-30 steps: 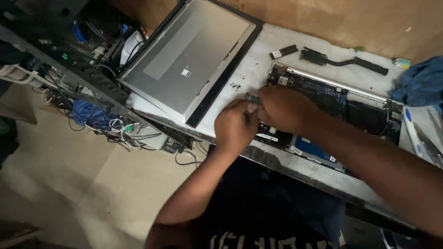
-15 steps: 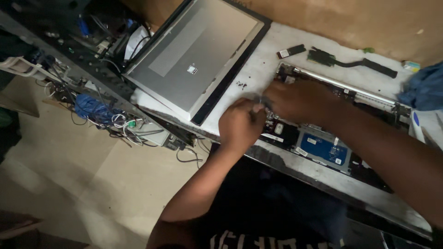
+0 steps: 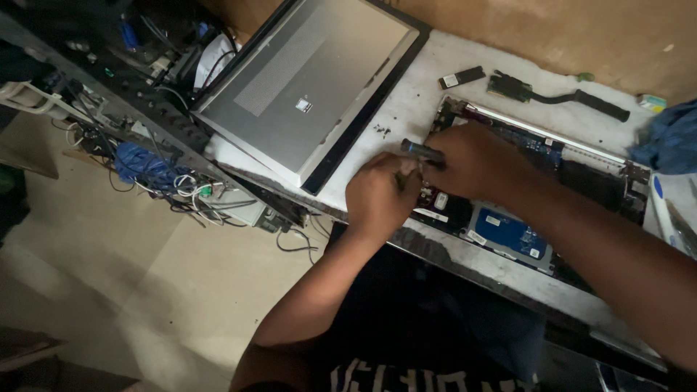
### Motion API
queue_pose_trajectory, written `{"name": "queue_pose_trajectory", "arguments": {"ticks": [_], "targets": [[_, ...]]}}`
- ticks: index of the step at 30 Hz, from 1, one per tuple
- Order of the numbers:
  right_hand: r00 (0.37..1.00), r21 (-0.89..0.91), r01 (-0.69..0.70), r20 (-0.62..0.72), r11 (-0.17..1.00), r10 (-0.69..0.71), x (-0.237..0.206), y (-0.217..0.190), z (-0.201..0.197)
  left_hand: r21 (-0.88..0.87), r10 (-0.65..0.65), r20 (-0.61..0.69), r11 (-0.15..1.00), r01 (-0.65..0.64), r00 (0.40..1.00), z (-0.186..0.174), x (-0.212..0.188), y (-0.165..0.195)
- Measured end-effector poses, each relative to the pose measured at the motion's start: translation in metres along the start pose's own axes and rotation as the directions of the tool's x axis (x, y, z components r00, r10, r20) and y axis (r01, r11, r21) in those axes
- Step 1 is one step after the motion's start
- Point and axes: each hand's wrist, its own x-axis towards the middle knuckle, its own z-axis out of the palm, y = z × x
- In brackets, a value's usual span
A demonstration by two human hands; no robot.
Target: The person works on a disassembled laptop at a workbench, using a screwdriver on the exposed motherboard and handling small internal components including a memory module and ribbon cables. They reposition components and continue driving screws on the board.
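An opened laptop base (image 3: 537, 181) with bare circuit boards and a blue drive lies on the white worktable (image 3: 406, 109). My right hand (image 3: 475, 160) is closed around a dark screwdriver handle (image 3: 421, 151) over the base's left end. My left hand (image 3: 381, 194) sits just beside it, fingers pinched around something small and greenish at the base's left edge; what it is I cannot tell. Both hands touch each other.
A grey laptop lid (image 3: 312, 83) lies face down at the left of the table. A small black module (image 3: 462, 77) and a heat pipe part (image 3: 559, 94) lie at the back, a blue cloth (image 3: 671, 138) at right. Tangled cables (image 3: 156, 170) hang below the left edge.
The view has shifted a little; both hands stay together at the base's left end, with the screwdriver handle now showing more clearly beside my right hand.
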Motion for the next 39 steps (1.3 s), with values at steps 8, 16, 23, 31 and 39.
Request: {"name": "queue_pose_trajectory", "arguments": {"ticks": [8, 16, 23, 31, 39], "targets": [[0.998, -0.126, 0.016, 0.059, 0.992, -0.008, 0.003, -0.009, 0.003, 0.064, 0.041, -0.025, 0.997, -0.039, 0.999, 0.003, 0.0, -0.003], [0.973, -0.282, 0.061, 0.231, 0.957, 0.006, 0.01, 0.009, 0.005, 0.073, -0.063, 0.052, 0.996, 0.059, 0.997, 0.003, 0.0, -0.003], [0.882, -0.431, 0.448, 0.354, 0.783, -0.311, 0.009, 0.017, -0.011, 0.086, 0.053, -0.014, 0.995, -0.052, 0.998, 0.003, 0.0, -0.003], [0.886, 0.678, 0.041, -0.364, 0.734, 0.286, -0.023, -0.001, -0.005, 0.007, 0.004, 0.011, 1.0, -0.004, 1.0, 0.0, 0.0, 0.001], [0.846, 0.724, -0.059, -0.33, 0.687, 0.419, -0.026, -0.009, 0.0, 0.042, 0.017, 0.012, 0.999, -0.017, 1.0, -0.002, 0.0, 0.001]]}}
